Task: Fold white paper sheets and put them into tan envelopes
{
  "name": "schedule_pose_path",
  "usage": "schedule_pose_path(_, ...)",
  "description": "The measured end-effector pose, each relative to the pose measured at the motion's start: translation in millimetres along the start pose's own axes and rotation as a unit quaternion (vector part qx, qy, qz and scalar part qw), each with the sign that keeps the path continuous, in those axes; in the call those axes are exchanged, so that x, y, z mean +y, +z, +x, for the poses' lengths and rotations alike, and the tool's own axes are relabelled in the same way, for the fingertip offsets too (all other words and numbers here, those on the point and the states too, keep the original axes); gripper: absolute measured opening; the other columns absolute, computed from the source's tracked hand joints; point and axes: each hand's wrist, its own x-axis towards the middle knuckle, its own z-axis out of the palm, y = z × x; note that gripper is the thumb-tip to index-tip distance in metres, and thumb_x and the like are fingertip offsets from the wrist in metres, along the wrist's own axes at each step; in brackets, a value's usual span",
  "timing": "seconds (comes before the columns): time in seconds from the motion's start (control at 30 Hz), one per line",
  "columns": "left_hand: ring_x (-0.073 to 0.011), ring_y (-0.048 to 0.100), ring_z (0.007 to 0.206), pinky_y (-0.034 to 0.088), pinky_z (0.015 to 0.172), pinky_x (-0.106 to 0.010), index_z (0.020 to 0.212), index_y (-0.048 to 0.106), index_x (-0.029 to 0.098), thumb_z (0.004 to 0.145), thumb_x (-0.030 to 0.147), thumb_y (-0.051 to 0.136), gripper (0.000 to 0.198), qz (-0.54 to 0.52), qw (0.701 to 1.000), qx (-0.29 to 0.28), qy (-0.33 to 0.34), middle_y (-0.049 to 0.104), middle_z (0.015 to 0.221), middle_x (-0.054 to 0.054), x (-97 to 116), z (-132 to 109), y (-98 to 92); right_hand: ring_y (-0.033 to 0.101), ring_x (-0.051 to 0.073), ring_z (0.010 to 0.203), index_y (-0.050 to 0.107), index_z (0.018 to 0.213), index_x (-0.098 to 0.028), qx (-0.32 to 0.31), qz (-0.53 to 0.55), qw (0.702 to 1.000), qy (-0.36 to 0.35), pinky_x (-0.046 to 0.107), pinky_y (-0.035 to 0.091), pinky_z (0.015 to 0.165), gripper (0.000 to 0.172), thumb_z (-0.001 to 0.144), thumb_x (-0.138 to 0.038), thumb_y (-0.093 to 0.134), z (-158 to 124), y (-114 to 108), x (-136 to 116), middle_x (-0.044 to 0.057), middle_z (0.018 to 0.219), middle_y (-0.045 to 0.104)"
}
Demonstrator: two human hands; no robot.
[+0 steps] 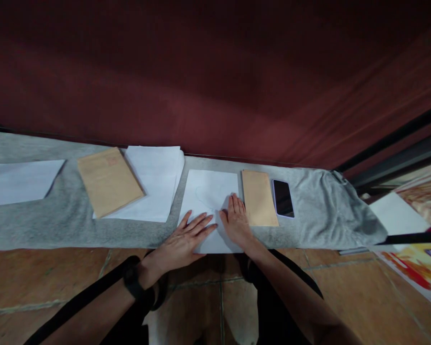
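Note:
A white sheet of paper (211,191) lies on a grey cloth (75,230) spread over a tiled floor. My left hand (185,242) rests flat on the sheet's lower left part, fingers stretched out and apart, a dark band on the wrist. My right hand (236,220) lies flat on the sheet's right side, fingers extended toward the wall. Neither hand holds anything. A small brown envelope (259,197) sits just right of my right hand.
A dark phone (283,198) lies right of the small envelope. A larger brown envelope (108,180) rests on a stack of white paper (154,182). Another white sheet (17,181) is far left. A dark red wall (215,86) stands behind. Colourful printed material (420,268) lies at right.

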Motion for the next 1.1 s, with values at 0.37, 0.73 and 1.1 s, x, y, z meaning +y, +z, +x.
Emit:
schedule_pose_path(0.37,-0.0224,0.024,0.157,0.006,0.13,-0.05,0.155,0.039,0.03,0.095,0.046,0.06,0.066,-0.011,1.0,-0.009,0.0,0.031,0.168,-0.007,-6.9,-0.1,-0.2,0.026,0.037,0.154,0.031,0.156,0.003,-0.001,-0.002,0.999,0.046,0.055,0.031,0.121,0.069,0.102,-0.038,0.045,5.6,2.7,3.2,0.028,0.164,0.029)
schedule_pose_path(0.73,-0.0218,0.022,0.158,0.004,0.13,-0.049,0.155,0.037,0.03,0.094,0.043,0.062,0.067,-0.03,0.999,-0.027,-0.005,0.029,0.169,-0.006,-8.2,1.1,-3.5,0.025,0.035,0.155,0.03,0.156,0.003,-0.003,-0.001,0.999,0.043,0.055,0.03,0.122,0.069,0.102,-0.037,0.046,4.9,0.9,7.3,0.027,0.165,0.028)
schedule_pose_path(1.1,-0.0255,0.012,0.159,0.001,0.129,-0.054,0.161,0.025,0.031,0.088,0.048,0.069,0.087,-0.049,0.998,-0.029,0.01,0.017,0.172,-0.008,-4.3,0.3,-3.7,0.023,0.033,0.156,0.025,0.161,-0.009,-0.005,0.046,0.999,0.007,0.06,0.031,0.121,0.061,0.106,-0.032,0.038,4.0,-7.1,5.0,0.022,0.167,0.028)
